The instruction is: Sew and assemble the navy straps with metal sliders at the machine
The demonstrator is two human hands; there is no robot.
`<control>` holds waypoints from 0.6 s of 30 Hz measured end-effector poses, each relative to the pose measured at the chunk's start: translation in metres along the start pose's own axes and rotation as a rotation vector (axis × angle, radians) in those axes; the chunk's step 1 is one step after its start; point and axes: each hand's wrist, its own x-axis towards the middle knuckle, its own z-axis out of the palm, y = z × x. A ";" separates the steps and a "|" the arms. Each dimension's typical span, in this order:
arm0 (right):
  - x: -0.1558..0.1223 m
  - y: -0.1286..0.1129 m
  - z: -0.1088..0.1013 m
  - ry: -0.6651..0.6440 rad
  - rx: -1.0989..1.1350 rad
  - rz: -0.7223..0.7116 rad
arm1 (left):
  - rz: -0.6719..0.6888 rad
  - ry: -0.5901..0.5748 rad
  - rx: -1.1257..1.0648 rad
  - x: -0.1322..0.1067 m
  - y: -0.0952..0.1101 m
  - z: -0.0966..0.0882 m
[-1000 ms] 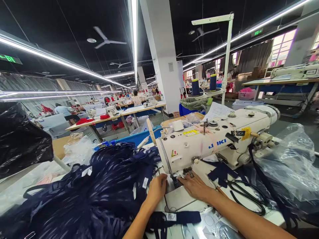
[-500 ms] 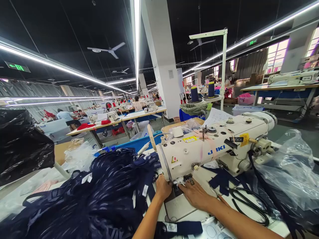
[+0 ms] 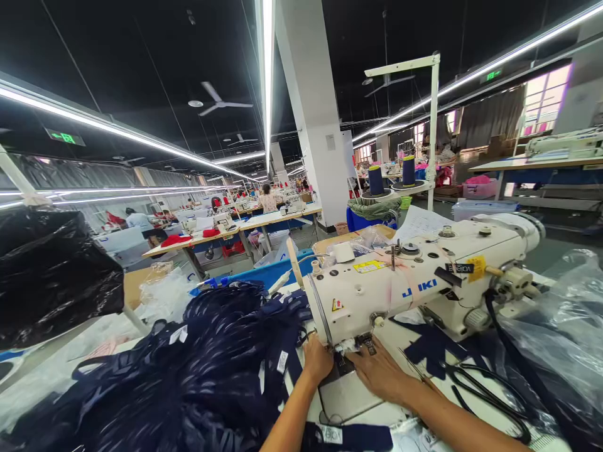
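A white sewing machine stands in front of me, and both hands are at its needle end. My left hand is closed, its fingers curled left of the needle area; what they grip is hidden. On the right of the presser foot, my right hand lies with its fingers stretched out over the bed. Their tips are partly hidden. A small white piece shows between the hands, beside dark material at the needle. A big heap of navy straps with white labels lies left of my left hand.
Black-handled scissors and navy cloth pieces lie to the right. A labelled navy strip rests at the front edge. Clear plastic covers the far right; a black plastic bag stands left. Navy thread cones are behind.
The view has swung slightly left, so everything sits a little further right in the picture. Both hands stay at the needle area, with little visible change in their pose.
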 end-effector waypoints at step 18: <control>0.001 0.001 0.000 -0.069 0.024 0.007 | 0.044 -0.024 0.073 -0.006 -0.001 -0.009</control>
